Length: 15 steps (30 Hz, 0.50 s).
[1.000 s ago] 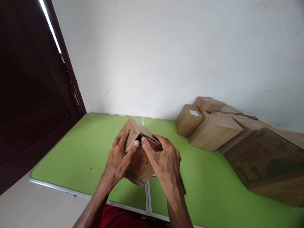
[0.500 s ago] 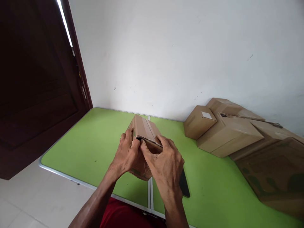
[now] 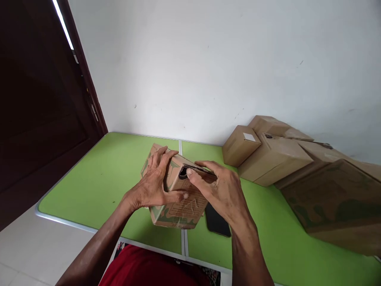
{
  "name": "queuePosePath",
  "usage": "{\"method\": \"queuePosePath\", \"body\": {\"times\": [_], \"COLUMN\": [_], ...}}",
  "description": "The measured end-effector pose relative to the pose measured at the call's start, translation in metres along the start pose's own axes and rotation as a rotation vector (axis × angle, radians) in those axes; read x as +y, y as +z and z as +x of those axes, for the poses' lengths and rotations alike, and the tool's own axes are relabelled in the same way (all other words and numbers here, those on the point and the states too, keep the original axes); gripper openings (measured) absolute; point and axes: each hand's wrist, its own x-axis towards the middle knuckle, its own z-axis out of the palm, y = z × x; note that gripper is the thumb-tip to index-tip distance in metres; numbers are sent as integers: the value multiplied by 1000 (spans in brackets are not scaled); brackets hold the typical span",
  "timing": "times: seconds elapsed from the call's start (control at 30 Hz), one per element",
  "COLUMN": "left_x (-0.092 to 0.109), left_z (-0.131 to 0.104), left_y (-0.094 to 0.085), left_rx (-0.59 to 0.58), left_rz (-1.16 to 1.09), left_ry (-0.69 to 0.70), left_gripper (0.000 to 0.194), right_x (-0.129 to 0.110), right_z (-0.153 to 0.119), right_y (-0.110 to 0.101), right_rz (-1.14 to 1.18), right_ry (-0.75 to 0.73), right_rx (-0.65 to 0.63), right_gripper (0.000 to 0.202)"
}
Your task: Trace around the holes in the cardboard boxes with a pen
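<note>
A brown cardboard box point(image 3: 184, 206) with green print sits tilted toward me over the seam of the green table. My left hand point(image 3: 153, 184) grips its left side, fingers spread over the upper edge and thumb across the near face. My right hand point(image 3: 222, 188) holds the top right corner, its thumb pressed at a dark gap under the lifted edge of the flap and its fingers on top. What lies inside the gap cannot be made out. A black phone-like slab point(image 3: 218, 220) lies on the table beneath my right wrist.
Several closed cardboard boxes point(image 3: 275, 159) are stacked at the right against the white wall point(image 3: 178, 71). The green table point(image 3: 86, 178) has a metal rim along its near side. At the left stands a dark wooden door point(image 3: 38, 107).
The box has turned so its printed near face shows more. My left hand has moved from the front corner to the left side, and the gap under the flap is now visible.
</note>
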Motion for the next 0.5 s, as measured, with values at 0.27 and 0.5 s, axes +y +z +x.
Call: {"method": "queuePosePath", "body": {"times": [0.27,0.5], "left_x": [-1,11], "left_z": [1,-7], "left_y": [-3,3], "left_rx": [141,349], "left_rz": [-139,-167], "left_ry": [-89,-244], "left_gripper": [74,61], "right_x": [-14,-11], "right_z": [10,-1], "right_y": [14,32], "right_rz": [-91,-48], "right_ry": [-37,-104], "right_rx": [6,89], "right_gripper": [61,78]}}
